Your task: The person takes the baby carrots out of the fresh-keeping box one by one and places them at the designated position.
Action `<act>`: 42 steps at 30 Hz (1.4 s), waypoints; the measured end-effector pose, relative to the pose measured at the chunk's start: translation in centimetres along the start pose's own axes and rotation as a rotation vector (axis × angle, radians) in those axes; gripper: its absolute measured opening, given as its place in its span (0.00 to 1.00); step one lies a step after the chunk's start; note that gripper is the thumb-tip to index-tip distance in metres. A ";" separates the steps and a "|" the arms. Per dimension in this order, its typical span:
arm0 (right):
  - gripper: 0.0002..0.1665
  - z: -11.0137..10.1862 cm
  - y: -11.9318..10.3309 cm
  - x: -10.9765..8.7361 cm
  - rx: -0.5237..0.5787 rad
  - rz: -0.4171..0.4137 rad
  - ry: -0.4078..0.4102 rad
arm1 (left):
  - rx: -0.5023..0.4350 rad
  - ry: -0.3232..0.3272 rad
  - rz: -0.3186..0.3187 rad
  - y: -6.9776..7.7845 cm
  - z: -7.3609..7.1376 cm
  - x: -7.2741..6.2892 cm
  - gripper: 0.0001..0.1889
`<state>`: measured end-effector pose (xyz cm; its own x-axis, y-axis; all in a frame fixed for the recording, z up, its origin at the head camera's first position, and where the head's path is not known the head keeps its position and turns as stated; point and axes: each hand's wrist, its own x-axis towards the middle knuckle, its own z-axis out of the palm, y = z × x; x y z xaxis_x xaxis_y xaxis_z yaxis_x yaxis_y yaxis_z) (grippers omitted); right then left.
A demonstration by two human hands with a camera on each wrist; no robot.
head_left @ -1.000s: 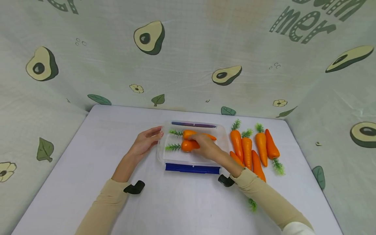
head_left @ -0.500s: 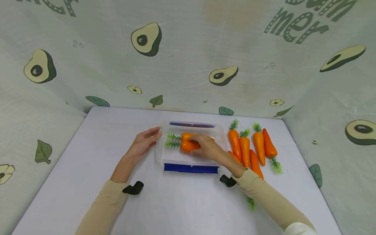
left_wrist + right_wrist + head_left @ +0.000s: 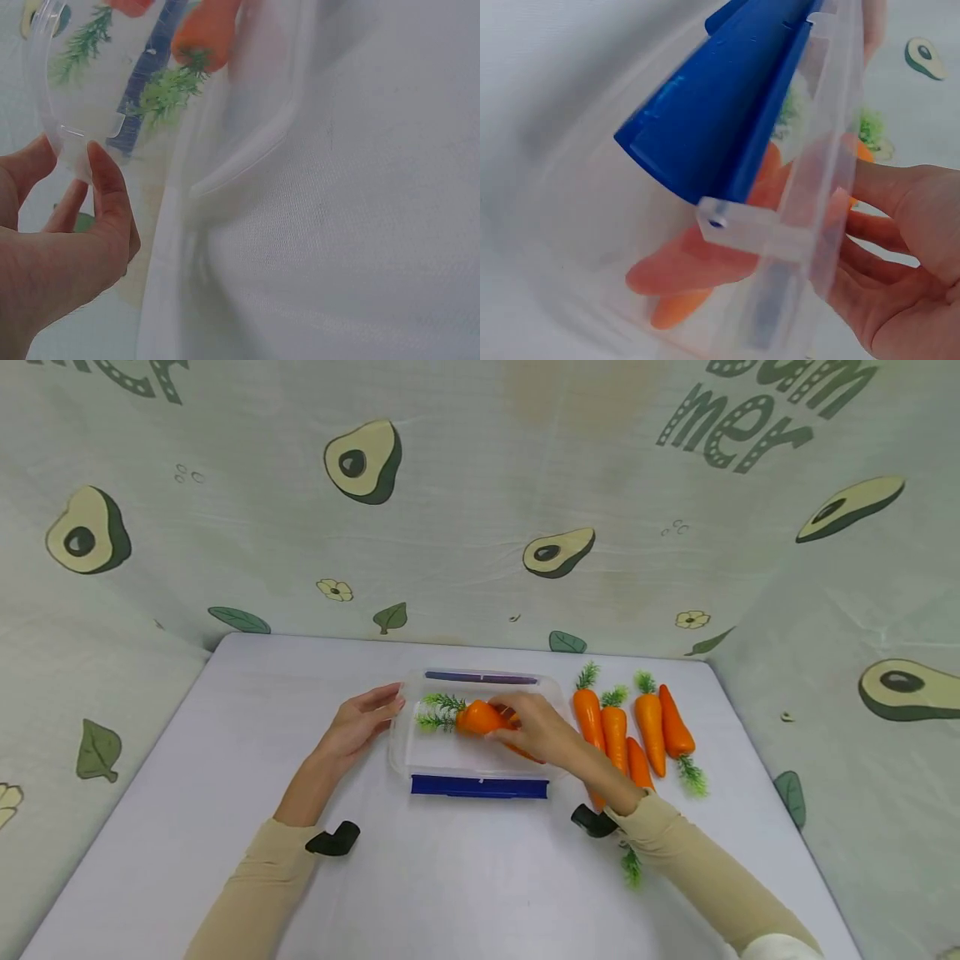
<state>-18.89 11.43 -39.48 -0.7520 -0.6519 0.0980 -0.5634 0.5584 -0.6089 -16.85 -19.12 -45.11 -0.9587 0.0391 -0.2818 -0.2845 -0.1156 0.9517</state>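
Note:
A clear plastic container (image 3: 399,762) with blue side latches (image 3: 480,787) stands on the table. My left hand (image 3: 356,727) pinches its left rim between thumb and fingers, which the left wrist view shows up close. Inside, my right hand (image 3: 542,728) grips an orange toy carrot (image 3: 480,717) with green leaves (image 3: 444,702) pointing left. A second carrot lies against or under it, largely hidden by the held carrot and the fingers. In the right wrist view, carrots (image 3: 694,262) show blurred through the container wall, behind the blue latch (image 3: 712,105).
Several more carrots (image 3: 587,717) lie on the table right of the container, one (image 3: 677,722) with its leaves toward me. Green leaves (image 3: 630,864) stick out beside my right sleeve. A printed cloth (image 3: 450,527) hangs behind the table.
The right hand has brought its carrot from in front of the other one up against or over it, and the hand has turned slightly. The left hand keeps its hold on the rim.

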 end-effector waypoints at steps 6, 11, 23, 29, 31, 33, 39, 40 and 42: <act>0.28 -1.3 -0.2 -0.3 0.058 0.018 0.073 | -0.006 -0.010 -0.001 0.2 0.0 0.2 0.31; 0.29 -2.4 -0.1 -0.6 0.075 0.040 0.156 | -0.013 -0.009 -0.003 0.3 0.0 0.2 0.31; 0.30 -5.8 -0.3 -2.2 0.097 0.117 0.353 | 0.000 -0.009 -0.014 0.2 -0.1 0.0 0.33; 0.31 -7.4 0.0 -3.5 0.090 0.226 0.397 | 0.002 -0.006 -0.019 0.3 -0.1 -0.1 0.32; 0.31 -7.9 0.3 -4.1 0.100 0.251 0.401 | 0.002 -0.003 -0.023 0.3 -0.1 0.0 0.32; 0.31 -8.3 0.5 -4.7 0.101 0.272 0.405 | 0.002 -0.006 -0.022 0.3 -0.1 0.0 0.32; 0.33 -9.0 1.6 -6.5 0.099 0.332 0.410 | 0.010 -0.015 -0.026 0.3 0.0 -0.2 0.33; 0.33 -9.1 1.8 -6.8 0.099 0.343 0.409 | 0.010 -0.014 -0.029 0.3 0.0 -0.2 0.33; 0.34 -9.2 2.1 -7.5 0.082 0.371 0.410 | 0.015 -0.014 -0.032 0.3 0.0 -0.2 0.33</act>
<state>-17.58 22.21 -34.27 -0.9756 -0.1570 0.1532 -0.2191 0.6602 -0.7184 -16.72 -19.15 -44.73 -0.9488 0.0567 -0.3107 -0.3150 -0.0996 0.9439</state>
